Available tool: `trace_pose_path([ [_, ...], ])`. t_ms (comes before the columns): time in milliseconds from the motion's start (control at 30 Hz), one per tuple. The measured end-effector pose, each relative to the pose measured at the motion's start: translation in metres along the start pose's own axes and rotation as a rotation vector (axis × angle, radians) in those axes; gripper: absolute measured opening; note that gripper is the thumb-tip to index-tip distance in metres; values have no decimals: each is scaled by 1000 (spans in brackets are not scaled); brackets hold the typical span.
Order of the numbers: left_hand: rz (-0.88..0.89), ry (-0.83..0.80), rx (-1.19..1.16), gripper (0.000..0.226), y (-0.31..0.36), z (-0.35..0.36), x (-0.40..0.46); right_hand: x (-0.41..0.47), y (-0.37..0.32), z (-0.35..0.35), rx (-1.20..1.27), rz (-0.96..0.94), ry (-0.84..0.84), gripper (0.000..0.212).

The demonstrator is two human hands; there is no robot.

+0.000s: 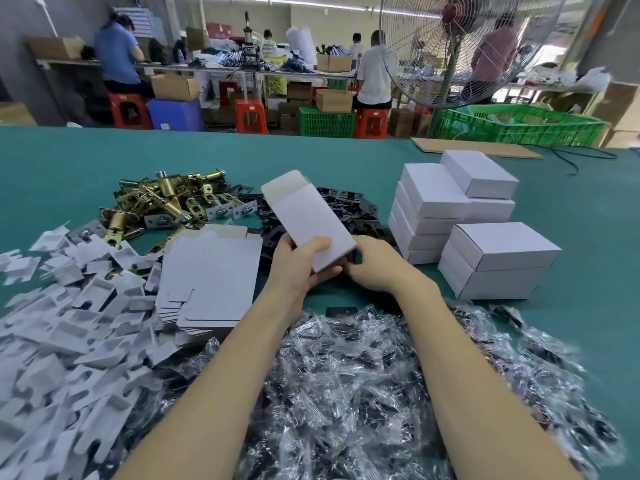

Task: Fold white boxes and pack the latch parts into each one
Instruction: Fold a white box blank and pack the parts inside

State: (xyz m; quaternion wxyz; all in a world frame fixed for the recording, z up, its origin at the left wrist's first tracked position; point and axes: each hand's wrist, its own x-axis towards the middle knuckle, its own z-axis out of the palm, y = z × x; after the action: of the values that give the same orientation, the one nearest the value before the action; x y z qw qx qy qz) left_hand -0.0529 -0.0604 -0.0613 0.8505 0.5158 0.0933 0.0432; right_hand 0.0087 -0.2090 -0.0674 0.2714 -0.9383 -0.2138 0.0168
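Nearest the camera, a heap of small clear plastic bags [346, 393] holding dark parts is lying across the green tabletop [86, 161], and both bare forearms are reaching out over it. To the left, a pile of loose white card inserts [62, 334] is spreading toward the edge, with a stack of flat unfolded boxes [211, 282] sitting just beside it.

Above the bags, the left hand [301, 261] is gripping the near end of a white box [308, 220], thumb lying on its top face and fingers curling underneath. The box is tilting up and away, its far flap standing open. The right hand [374, 265] is curling at the box's lower right corner, touching it; exactly what its fingers are pinching there cannot be told.

Beyond the hands, black metal plates [349, 206] are lying in a heap, and brass latch parts [166, 199] are piling up to their left. On the right, finished closed boxes [485, 230] are sitting in stacks. Farther off, a green crate [519, 126], a standing fan [460, 46] and seated workers [374, 71] are filling the background.
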Motion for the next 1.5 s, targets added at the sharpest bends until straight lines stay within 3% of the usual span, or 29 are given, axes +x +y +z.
trace_pose_path([
  [233, -17, -9, 38, 41, -3, -1, 1, -2, 6, -8, 158, 94, 276, 15],
  [333, -26, -17, 49, 40, -3, -1, 1, -3, 10, -20, 369, 201, 391, 22],
  [467, -37, -38, 69, 39, -3, 0, 1, -6, 8, -32, 747, 296, 360, 21],
  [533, -46, -66, 87, 37, -3, 1, 0, -8, 2, -38, 828, 282, 344, 11],
  [967, -63, -245, 200, 49, -6, 1, -6, -30, -33, -95, 803, 83, 429, 9],
  [1133, -21, -336, 310, 52, -11, -1, -6, -31, -43, -102, 553, -5, 502, 7],
  [1333, 3, -389, 375, 63, -12, -2, -5, -23, -55, -87, 195, -76, 415, 12],
  [1500, 10, -403, 412, 63, -13, -3, -5, -24, -54, -85, 217, -72, 354, 13],
])
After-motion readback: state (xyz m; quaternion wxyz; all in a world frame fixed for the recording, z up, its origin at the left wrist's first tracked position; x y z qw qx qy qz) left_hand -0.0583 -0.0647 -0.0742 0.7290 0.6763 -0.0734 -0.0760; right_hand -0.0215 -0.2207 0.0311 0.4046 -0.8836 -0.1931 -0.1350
